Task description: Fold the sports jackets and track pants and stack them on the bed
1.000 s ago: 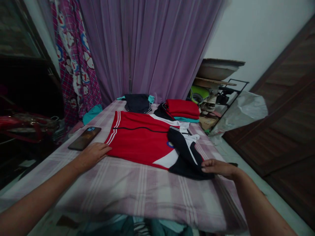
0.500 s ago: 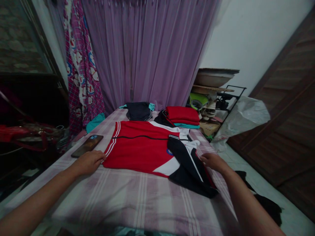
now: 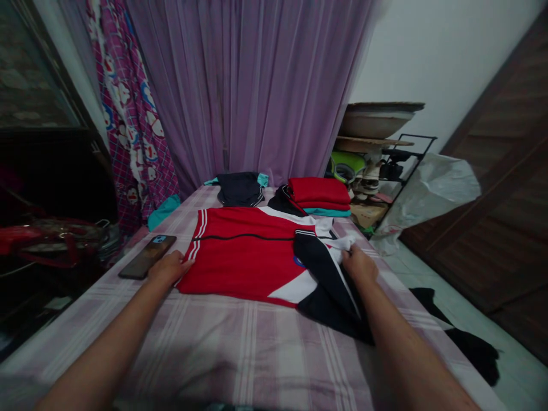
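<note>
A red, white and black zip jacket [image 3: 244,262] lies flat on the plaid bedsheet [image 3: 205,348], its striped hem to the left and its collar to the right. One black sleeve is folded across its front, over part of a round blue badge. At the hem, my left hand [image 3: 170,268] is closed on the edge of the cloth. My right hand [image 3: 359,264] pinches the white cloth near the collar, with its forearm covering part of the sleeve. A dark phone [image 3: 148,260] rests just beyond my left hand.
Behind the jacket sit a folded stack of red clothes [image 3: 319,193] and a folded navy garment [image 3: 240,189]. Teal cloth [image 3: 164,211] lies at the left edge. To the right stand a cluttered rack [image 3: 385,165] and a plastic bag [image 3: 440,182]; black cloth [image 3: 466,342] is on the floor.
My right hand has moved from the sleeve side up to the collar and gripped it. My left hand has slid slightly farther along the hem.
</note>
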A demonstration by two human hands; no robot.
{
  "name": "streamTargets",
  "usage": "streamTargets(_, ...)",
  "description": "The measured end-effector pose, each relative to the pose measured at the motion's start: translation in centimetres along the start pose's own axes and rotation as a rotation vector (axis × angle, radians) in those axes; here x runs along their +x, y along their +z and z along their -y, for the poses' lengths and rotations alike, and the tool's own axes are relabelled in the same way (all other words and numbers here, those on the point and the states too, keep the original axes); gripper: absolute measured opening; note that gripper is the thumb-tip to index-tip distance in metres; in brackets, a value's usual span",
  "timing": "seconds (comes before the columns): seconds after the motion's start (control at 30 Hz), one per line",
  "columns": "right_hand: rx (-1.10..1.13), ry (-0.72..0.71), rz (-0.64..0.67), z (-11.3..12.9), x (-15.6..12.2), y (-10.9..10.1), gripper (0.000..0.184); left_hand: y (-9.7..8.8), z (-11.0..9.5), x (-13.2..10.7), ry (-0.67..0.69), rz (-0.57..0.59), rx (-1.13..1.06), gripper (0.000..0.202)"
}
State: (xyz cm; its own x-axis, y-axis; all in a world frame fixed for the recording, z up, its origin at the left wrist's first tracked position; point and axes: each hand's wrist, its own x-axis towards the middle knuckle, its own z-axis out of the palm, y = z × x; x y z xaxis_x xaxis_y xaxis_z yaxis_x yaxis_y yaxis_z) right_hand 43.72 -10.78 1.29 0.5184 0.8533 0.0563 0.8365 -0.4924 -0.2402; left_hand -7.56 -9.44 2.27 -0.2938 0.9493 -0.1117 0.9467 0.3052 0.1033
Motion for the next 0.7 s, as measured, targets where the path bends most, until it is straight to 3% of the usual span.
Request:
streamTargets(0.13, 0.002, 0.039, -0.012, -0.7, -0.4, 0.3, 0.046, 0.0, -0.3, -0.4, -0.020, -0.005, 0.008, 0.052)
streamTargets(0.33, -0.095, -0.070, -0.082, 0.8, -2.0, -1.4, 0.055, -0.2, -0.6, -1.1, 0.017, 0.001, 0.012, 0.042)
streamTargets(0.5, -0.042, -0.190, 0.185, 1.4, -4.7, -0.6, 0.060, 0.1, -0.3, -1.4, -0.019, -0.091, -0.010, 0.040)
streamTargets(0.7, -0.003, -0.307, 0.302, -0.7, -4.0, -0.4, 0.033, 0.0, 0.8, -1.1, -0.017, -0.027, -0.034, 0.047)
